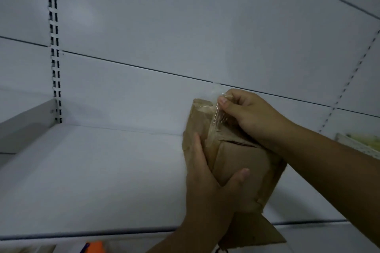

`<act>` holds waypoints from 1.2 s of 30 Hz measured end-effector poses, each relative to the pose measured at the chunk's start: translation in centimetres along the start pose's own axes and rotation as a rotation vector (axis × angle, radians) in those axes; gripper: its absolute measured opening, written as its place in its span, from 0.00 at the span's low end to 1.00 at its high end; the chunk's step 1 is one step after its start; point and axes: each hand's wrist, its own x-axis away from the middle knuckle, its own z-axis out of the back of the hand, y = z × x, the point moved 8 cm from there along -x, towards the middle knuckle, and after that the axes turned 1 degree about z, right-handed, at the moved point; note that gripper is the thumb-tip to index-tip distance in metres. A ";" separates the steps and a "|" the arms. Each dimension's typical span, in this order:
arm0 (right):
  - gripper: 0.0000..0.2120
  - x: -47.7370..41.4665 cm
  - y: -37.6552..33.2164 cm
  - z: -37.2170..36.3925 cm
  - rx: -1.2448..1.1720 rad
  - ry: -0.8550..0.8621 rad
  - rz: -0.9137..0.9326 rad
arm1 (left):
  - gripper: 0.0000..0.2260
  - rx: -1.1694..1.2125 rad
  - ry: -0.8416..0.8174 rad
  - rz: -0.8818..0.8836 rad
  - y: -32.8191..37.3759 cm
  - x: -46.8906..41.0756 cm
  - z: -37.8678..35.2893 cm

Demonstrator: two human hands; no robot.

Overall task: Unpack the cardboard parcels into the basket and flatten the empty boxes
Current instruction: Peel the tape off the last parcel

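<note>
A brown cardboard parcel [240, 160] is held up over a white shelf, right of centre in the head view. My left hand [207, 183] grips its lower left side, thumb across the front face. My right hand [244, 113] pinches a strip of clear tape [216, 117] at the parcel's top and holds it lifted off the cardboard. A loose cardboard flap [255, 232] hangs below the parcel. No basket is in view.
The white shelf board [92, 181] spans the lower frame, backed by white wall panels with slotted uprights [53, 47]. An orange object [93, 247] peeks in at the bottom edge. A pale perforated shelf edge [357, 144] shows at the right.
</note>
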 end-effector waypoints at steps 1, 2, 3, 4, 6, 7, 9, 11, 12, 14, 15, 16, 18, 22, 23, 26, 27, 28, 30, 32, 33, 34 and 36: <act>0.15 -0.1 0.5 0.0 -0.095 0.022 -0.036 | 0.49 0.007 0.005 0.000 -0.1 0.0 0.0; 0.14 -0.1 0.9 0.0 -0.194 0.039 -0.076 | 0.48 0.011 0.008 0.001 -0.2 -0.1 0.0; 0.14 -0.2 1.3 0.0 -0.287 0.052 -0.110 | 0.48 0.012 0.010 0.001 -0.2 -0.1 -0.1; 0.13 -0.3 1.7 0.0 -0.396 0.076 -0.143 | 0.48 0.011 0.014 -0.001 -0.2 0.0 -0.1; 0.10 -0.4 2.9 0.8 -0.701 0.214 -0.250 | 0.47 0.015 0.012 -0.028 0.1 0.1 0.0; 0.09 -0.3 3.6 1.3 -0.836 0.311 -0.307 | 0.45 0.015 0.000 -0.053 0.4 0.2 0.1; 0.10 0.0 4.5 2.4 -0.920 0.451 -0.342 | 0.42 -0.019 -0.059 -0.109 1.1 0.5 0.3; 0.10 0.1 4.8 2.9 -0.888 0.508 -0.333 | 0.41 -0.092 -0.114 -0.169 2.4 0.5 0.8; 0.10 0.2 5.0 3.1 -0.883 0.532 -0.338 | 0.39 -0.171 -0.099 -0.251 3.8 0.5 1.1; 0.09 0.3 5.2 3.3 -0.895 0.556 -0.336 | 0.30 -0.377 -0.034 -0.570 7.8 1.1 0.9; 0.09 0.2 5.1 3.3 -0.903 0.547 -0.329 | 0.26 -0.515 -0.031 -0.709 9.6 1.5 0.2; 0.09 0.1 5.1 3.2 -0.912 0.518 -0.323 | 0.23 -0.661 -0.061 -0.789 10.7 1.7 -0.7; 0.09 -0.3 4.8 3.1 -0.917 0.402 -0.314 | 0.21 -0.885 -0.185 -0.821 11.4 1.5 -2.1; 0.07 -1.5 5.3 7.4 -0.850 0.383 -0.215 | 0.14 -0.868 -0.293 -0.765 11.5 -0.3 0.7; 0.08 -1.6 5.8 9.1 -0.792 0.458 -0.189 | 0.12 -0.769 -0.277 -0.785 12.0 -0.6 2.2; 0.12 -1.6 8.1 10.7 -0.611 0.575 -0.183 | 0.10 -0.683 -0.265 -0.725 12.7 -2.1 6.0; 0.12 -1.7 8.9 9.7 -0.604 0.559 -0.193 | 0.12 -0.688 -0.275 -0.669 12.9 -2.8 6.8; 0.13 -1.9 9.5 8.3 -0.600 0.528 -0.203 | 0.14 -0.710 -0.270 -0.612 13.1 -3.5 7.6; 0.16 -2.3 9.5 5.2 -0.610 0.436 -0.212 | 0.20 -0.816 -0.270 -0.475 14.0 -5.1 8.9; 0.17 -2.6 8.7 2.5 -0.705 0.349 -0.216 | 0.22 -0.940 -0.359 -0.264 14.0 -6.3 9.5; 0.16 -2.7 8.3 1.6 -0.747 0.329 -0.221 | 0.24 -0.967 -0.417 -0.145 13.9 -6.5 9.7; 0.16 -2.7 7.9 1.0 -0.759 0.317 -0.218 | 0.27 -0.965 -0.463 -0.035 13.7 -6.4 9.8; 0.16 -2.7 7.2 0.0 -0.738 0.288 -0.173 | 0.33 -1.005 -0.487 0.050 13.4 -5.8 9.1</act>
